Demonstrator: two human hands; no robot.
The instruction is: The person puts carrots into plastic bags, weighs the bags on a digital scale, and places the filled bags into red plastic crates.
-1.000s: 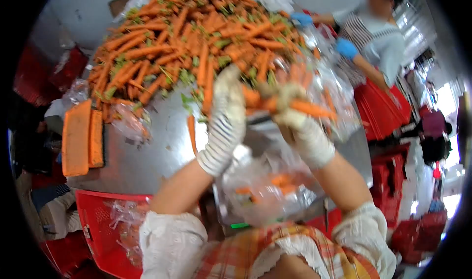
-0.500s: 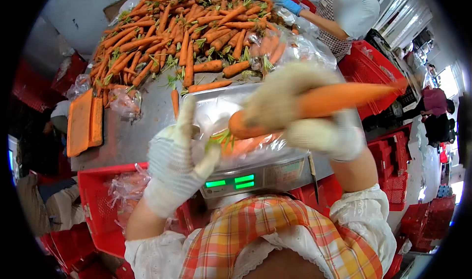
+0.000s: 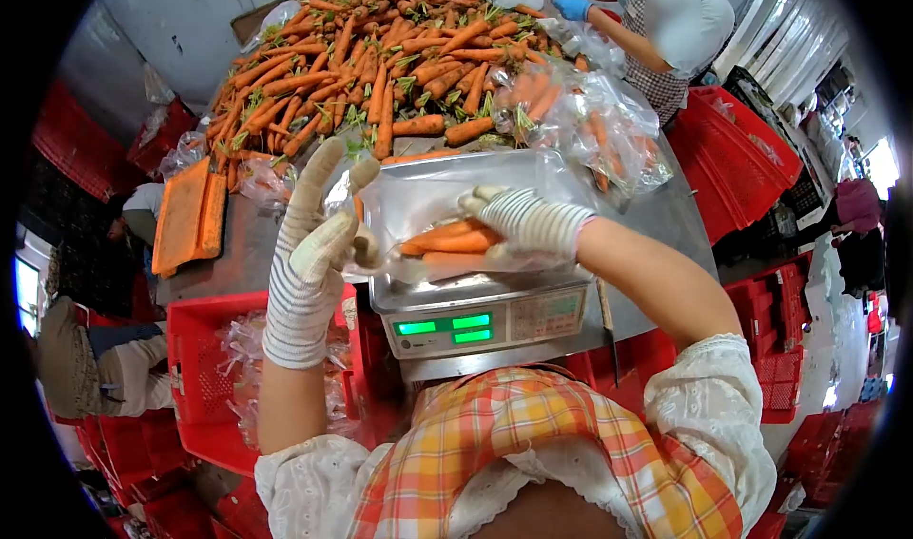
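left hand [image 3: 309, 244] spread wide; right hand [image 3: 528, 218] at bagged carrots [image 3: 452, 241], hold unclear; scale [image 3: 542, 318] beneath bears their weight.

Carrots [image 3: 455, 241], horiz., in clr bag [image 3: 437, 269] on scale [image 3: 475, 299].

Pale wall [image 3: 190, 30], metal table [image 3: 656, 254], bright window [image 3: 883, 163]

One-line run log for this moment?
left hand: open, raised beside scale | right hand: at carrots on scale, clear plastic around | display: lit green | carrot pile: beyond scale
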